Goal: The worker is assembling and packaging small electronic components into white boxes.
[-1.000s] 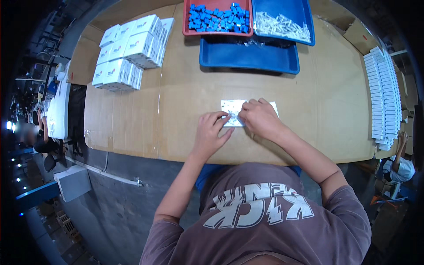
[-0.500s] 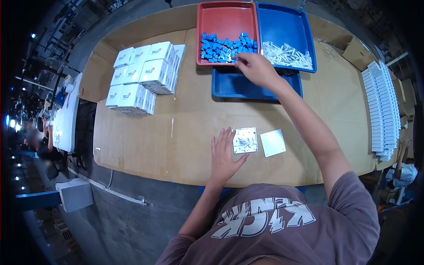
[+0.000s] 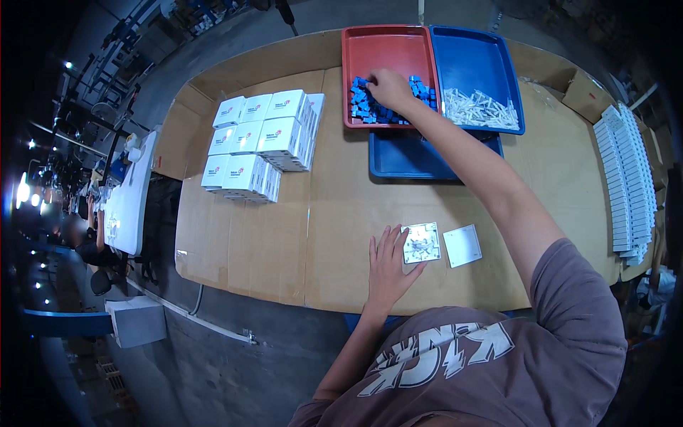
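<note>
My left hand [image 3: 391,271] lies with spread fingers on the cardboard-covered table, its thumb and fingertips against the edge of an open square white plastic box [image 3: 422,243] that has small pale parts inside. Beside it on the right rests a flat white square cover [image 3: 462,246]. My right hand [image 3: 390,90] reaches into the red tray [image 3: 388,44], fingers bent down and closed together among small blue plastic parts [image 3: 366,110]. What its fingertips hold, if anything, is hidden.
A blue tray [image 3: 473,57] with thin white plastic pieces [image 3: 480,107] adjoins the red one. Another blue tray [image 3: 409,165] sits partly beneath them. Stacked white boxes [image 3: 245,139] stand left; rows of white pieces [image 3: 626,185] line the right edge. A co-worker [image 3: 103,242] is far left.
My right hand has moved left and farther into the red tray, over the blue parts. My left hand stays by the white box. The whole view has shifted slightly.
</note>
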Available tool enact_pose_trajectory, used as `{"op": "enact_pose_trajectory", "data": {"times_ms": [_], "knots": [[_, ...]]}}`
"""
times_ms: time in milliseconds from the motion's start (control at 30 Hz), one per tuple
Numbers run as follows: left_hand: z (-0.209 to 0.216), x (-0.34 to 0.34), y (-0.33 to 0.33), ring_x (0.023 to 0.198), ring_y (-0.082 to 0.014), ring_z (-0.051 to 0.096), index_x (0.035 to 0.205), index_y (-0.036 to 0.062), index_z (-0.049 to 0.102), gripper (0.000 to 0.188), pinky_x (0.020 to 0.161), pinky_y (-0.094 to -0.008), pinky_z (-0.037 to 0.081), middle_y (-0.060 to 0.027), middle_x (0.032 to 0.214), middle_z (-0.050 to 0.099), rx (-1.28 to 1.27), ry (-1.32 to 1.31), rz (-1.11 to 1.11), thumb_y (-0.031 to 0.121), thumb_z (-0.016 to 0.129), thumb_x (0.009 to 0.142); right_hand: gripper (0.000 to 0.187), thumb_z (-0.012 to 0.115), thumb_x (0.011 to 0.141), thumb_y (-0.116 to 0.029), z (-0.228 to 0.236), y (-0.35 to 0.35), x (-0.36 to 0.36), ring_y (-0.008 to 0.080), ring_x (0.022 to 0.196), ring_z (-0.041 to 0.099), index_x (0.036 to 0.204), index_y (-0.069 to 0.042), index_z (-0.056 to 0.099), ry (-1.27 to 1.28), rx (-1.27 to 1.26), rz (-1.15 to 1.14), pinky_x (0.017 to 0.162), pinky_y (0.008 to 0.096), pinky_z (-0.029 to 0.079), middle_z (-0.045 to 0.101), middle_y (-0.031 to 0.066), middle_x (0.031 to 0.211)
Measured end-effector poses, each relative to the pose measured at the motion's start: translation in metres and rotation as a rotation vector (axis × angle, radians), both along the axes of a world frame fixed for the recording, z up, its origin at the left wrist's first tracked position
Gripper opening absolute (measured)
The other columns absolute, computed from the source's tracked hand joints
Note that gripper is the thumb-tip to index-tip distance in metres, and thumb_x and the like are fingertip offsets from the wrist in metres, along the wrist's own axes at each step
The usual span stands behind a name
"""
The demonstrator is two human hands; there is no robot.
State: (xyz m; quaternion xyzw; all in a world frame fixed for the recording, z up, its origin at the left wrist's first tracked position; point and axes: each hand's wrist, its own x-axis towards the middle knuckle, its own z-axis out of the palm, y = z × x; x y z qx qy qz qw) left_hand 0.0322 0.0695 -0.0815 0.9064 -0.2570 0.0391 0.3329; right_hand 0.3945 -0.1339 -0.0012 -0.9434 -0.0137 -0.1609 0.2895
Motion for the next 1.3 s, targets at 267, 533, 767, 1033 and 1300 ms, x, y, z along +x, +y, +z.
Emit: {"op": "enact_pose_trajectory", "data": {"times_ms": [267, 533, 767, 1033, 1300], "knots": [[0.002, -0.001, 0.0, 0.149, -0.0373, 0.039, 0.149, 0.0065, 0.049, 0.081, 0.123, -0.0637, 0.021, -0.015, 0.155, 0.047, 0.009, 0.022, -0.005, 0.04, 0.083, 0.084, 0.039, 0.074, 0.097, -0.018, 0.078, -0.03, -0.121, 0.0068, 0.081, 0.057, 0.133, -0.005, 0.067, 0.151, 1.189, 0.217, 0.069, 0.0258, 0.049, 0.068, 0.0001, 0.097], [0.002, 0.0, -0.003, 0.15, -0.038, 0.037, 0.148, 0.0073, 0.05, 0.079, 0.123, -0.0642, 0.017, -0.0164, 0.156, 0.046, 0.055, 0.05, -0.028, 0.044, 0.08, 0.084, 0.048, 0.056, 0.107, -0.012, 0.122, -0.066, -0.221, 0.0084, 0.075, 0.048, 0.154, -0.009, 0.045, 0.144, 1.868, 0.755, 0.056, 0.0211, 0.042, 0.06, 0.0075, 0.115], [0.004, -0.002, -0.006, 0.15, -0.0378, 0.036, 0.149, 0.0077, 0.048, 0.08, 0.122, -0.0645, 0.02, -0.0164, 0.156, 0.044, 0.068, 0.043, -0.02, 0.04, 0.082, 0.085, 0.047, 0.053, 0.111, -0.017, 0.121, -0.067, -0.262, 0.0047, 0.073, 0.045, 0.154, -0.002, 0.04, 0.124, 2.085, 0.882, 0.048, 0.017, 0.037, 0.059, 0.0086, 0.117], [0.005, -0.006, -0.008, 0.148, -0.0375, 0.039, 0.148, 0.0057, 0.048, 0.082, 0.122, -0.0636, 0.021, -0.0171, 0.154, 0.046, 0.048, 0.033, -0.015, 0.04, 0.083, 0.083, 0.046, 0.046, 0.113, -0.028, 0.107, -0.065, -0.283, 0.0078, 0.077, 0.045, 0.151, -0.001, 0.042, 0.179, 2.342, 1.105, 0.05, 0.0193, 0.038, 0.057, 0.0098, 0.129], [-0.01, -0.005, -0.002, 0.146, -0.037, 0.044, 0.15, 0.0067, 0.047, 0.087, 0.123, -0.0631, 0.021, -0.015, 0.15, 0.053, 0.014, 0.017, 0.045, 0.041, 0.086, 0.079, 0.042, 0.06, 0.107, -0.028, 0.055, -0.063, -0.304, 0.0067, 0.074, 0.048, 0.137, 0.001, 0.059, 0.114, 1.899, 0.44, 0.055, 0.02, 0.038, 0.067, 0.0079, 0.115]]}}
